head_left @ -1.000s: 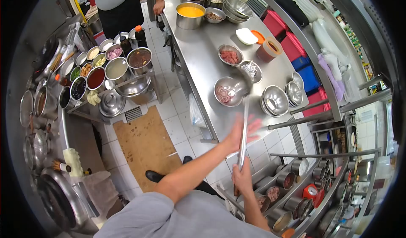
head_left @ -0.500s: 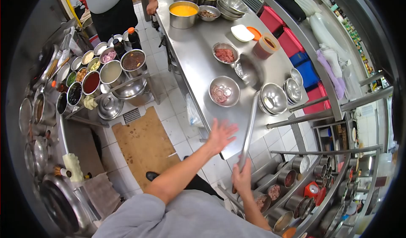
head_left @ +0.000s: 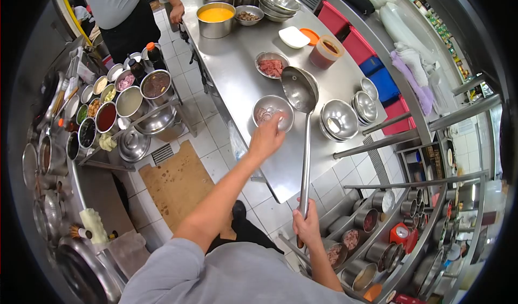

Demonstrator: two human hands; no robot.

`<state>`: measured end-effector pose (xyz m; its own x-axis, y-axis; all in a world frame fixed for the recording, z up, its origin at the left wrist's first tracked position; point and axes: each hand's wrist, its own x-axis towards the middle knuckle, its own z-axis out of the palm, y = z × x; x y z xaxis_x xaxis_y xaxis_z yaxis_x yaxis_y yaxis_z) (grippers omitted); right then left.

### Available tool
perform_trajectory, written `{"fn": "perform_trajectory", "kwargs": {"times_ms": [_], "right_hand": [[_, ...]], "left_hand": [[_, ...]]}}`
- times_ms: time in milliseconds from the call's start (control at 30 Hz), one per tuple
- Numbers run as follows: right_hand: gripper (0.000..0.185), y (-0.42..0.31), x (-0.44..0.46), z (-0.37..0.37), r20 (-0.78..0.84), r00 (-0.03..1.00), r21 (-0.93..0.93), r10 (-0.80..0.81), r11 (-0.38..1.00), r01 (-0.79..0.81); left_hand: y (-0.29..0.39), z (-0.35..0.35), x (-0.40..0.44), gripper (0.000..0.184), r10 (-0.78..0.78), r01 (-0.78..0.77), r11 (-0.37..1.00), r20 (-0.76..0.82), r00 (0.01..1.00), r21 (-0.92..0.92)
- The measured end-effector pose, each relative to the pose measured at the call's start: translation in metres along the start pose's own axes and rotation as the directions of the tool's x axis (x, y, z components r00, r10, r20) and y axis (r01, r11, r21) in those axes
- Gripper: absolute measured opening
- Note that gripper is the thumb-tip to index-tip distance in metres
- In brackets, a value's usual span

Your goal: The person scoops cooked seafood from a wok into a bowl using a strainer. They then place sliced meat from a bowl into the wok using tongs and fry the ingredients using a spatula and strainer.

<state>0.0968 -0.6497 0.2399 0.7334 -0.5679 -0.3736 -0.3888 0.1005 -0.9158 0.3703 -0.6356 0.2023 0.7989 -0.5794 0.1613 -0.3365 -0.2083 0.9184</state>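
Observation:
My right hand (head_left: 307, 225) is wrapped around the handle of a long metal ladle (head_left: 306, 158). The ladle's wide bowl is up over the steel table, between the bowl of raw meat (head_left: 271, 66) and the stacked bowls. My left hand (head_left: 267, 135) reaches into a steel bowl (head_left: 287, 105) of sliced onion (head_left: 263, 113). Its fingers curl down onto the slices, and the fingertips are partly hidden.
Stacked steel bowls (head_left: 340, 119) stand right of the ladle on the steel table (head_left: 232, 82). Behind are a tub of dark red liquid (head_left: 326, 53), a white dish (head_left: 294, 37) and a pot of orange liquid (head_left: 216, 20). Another person's hand (head_left: 177, 13) rests at the table's far left edge.
My left hand has moved from above the table's near edge, fingers spread, into the onion bowl. The ladle's bowl has shifted left and turned, still in my right hand.

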Motion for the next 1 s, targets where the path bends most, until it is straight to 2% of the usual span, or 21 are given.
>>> {"fn": "perform_trajectory", "kwargs": {"times_ms": [33, 67, 133, 233, 333, 467, 533, 567, 633, 733, 867, 933, 967, 1000], "right_hand": [[0.03, 0.0, 0.001, 0.0, 0.013, 1.0, 0.006, -0.005, 1.0, 0.005], [0.03, -0.002, 0.001, 0.001, 0.01, 1.0, 0.01, -0.008, 1.0, 0.008], [0.031, -0.004, 0.002, 0.002, 0.036, 0.999, 0.036, 0.007, 0.999, -0.008], [0.031, 0.002, 0.005, -0.001, 0.041, 0.999, -0.016, 0.001, 1.0, -0.001], [0.032, 0.011, 0.01, -0.004, -0.002, 1.0, -0.086, -0.021, 0.996, 0.021], [0.031, 0.014, 0.013, -0.006, -0.01, 1.0, -0.003, 0.006, 1.0, -0.006], [0.03, 0.009, 0.015, -0.009, 0.076, 0.996, 0.128, 0.055, 0.99, -0.065], [0.03, 0.006, 0.014, -0.01, 0.079, 0.995, 0.131, 0.053, 0.989, -0.063], [0.03, 0.002, 0.013, -0.008, 0.085, 0.993, 0.118, 0.079, 0.989, -0.089], [0.03, -0.002, 0.007, -0.01, 0.112, 0.987, 0.152, 0.112, 0.98, -0.128], [0.03, -0.016, -0.002, -0.015, 0.097, 0.989, 0.046, 0.11, 0.992, -0.115], [0.032, -0.019, -0.005, -0.024, 0.158, 0.984, 0.085, 0.085, 0.991, -0.099], [0.032, -0.018, -0.004, -0.026, 0.196, 0.977, 0.078, 0.082, 0.992, -0.099], [0.031, -0.013, 0.0, -0.025, 0.141, 0.987, 0.063, 0.073, 0.995, -0.083]], "left_hand": [[0.005, -0.006, 0.014, 0.039, 0.103, -0.104, 0.989, 0.015, 0.995, 0.102], [0.012, -0.011, 0.027, 0.039, 0.107, -0.109, 0.989, 0.017, 0.994, 0.103], [0.022, -0.017, 0.043, 0.04, 0.153, -0.174, 0.942, 0.097, 0.983, 0.285], [0.028, -0.016, 0.053, 0.039, 0.224, -0.258, 0.898, 0.134, 0.965, 0.356], [0.005, -0.015, 0.051, 0.036, 0.204, -0.262, 0.859, 0.174, 0.963, 0.441], [-0.022, -0.023, 0.029, 0.033, 0.218, -0.241, 0.839, 0.105, 0.97, 0.488], [-0.022, -0.029, 0.024, 0.032, 0.092, -0.085, 0.878, 0.007, 0.996, 0.472], [-0.023, -0.031, 0.022, 0.032, 0.094, -0.085, 0.876, 0.006, 0.996, 0.476], [-0.025, -0.036, 0.016, 0.029, 0.196, -0.145, 0.864, -0.058, 0.979, 0.482], [-0.01, -0.043, 0.023, 0.027, 0.25, -0.182, 0.822, -0.056, 0.967, 0.54], [0.008, -0.049, 0.027, 0.026, 0.194, -0.136, 0.817, -0.045, 0.98, 0.56], [0.013, -0.063, 0.008, 0.028, 0.19, -0.134, 0.888, -0.087, 0.978, 0.441], [0.008, -0.07, -0.007, 0.028, 0.177, -0.106, 0.882, -0.114, 0.978, 0.46], [-0.004, -0.079, -0.028, 0.032, 0.186, -0.105, 0.896, -0.15, 0.971, 0.431]]}}
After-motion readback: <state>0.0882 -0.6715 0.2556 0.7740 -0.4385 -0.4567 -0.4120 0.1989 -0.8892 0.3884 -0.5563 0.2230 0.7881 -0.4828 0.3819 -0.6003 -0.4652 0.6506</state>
